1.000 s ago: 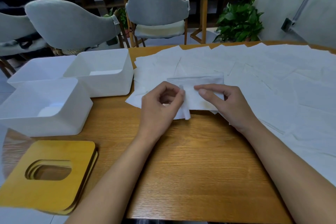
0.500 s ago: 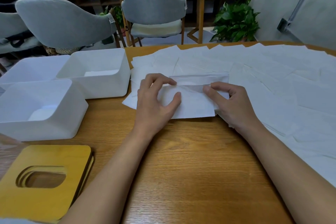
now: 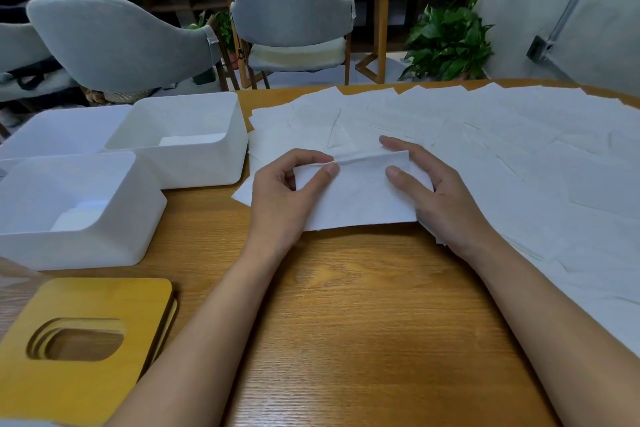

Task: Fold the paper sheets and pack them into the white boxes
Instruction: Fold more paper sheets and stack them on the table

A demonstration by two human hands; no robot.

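Observation:
A white paper sheet (image 3: 360,199) lies partly folded at the near edge of a spread of white sheets (image 3: 502,156) on the wooden table (image 3: 346,322). My left hand (image 3: 287,194) pinches the sheet's raised far edge between thumb and forefinger. My right hand (image 3: 426,184) pinches the same edge at its right end. Three white boxes stand to the left: one (image 3: 221,163) nearest the sheets with folded paper inside, one (image 3: 131,218) in front of it with folded paper inside, and one (image 3: 52,128) behind.
A stack of yellow wooden lids with oval cut-outs (image 3: 79,343) lies at the near left. Grey chairs (image 3: 291,10), a round table and a potted plant (image 3: 446,42) stand beyond the table's far edge.
Both hands went from pressing the sheet flat to lifting its far edge in a pinch. The fold now stands up slightly between my fingers.

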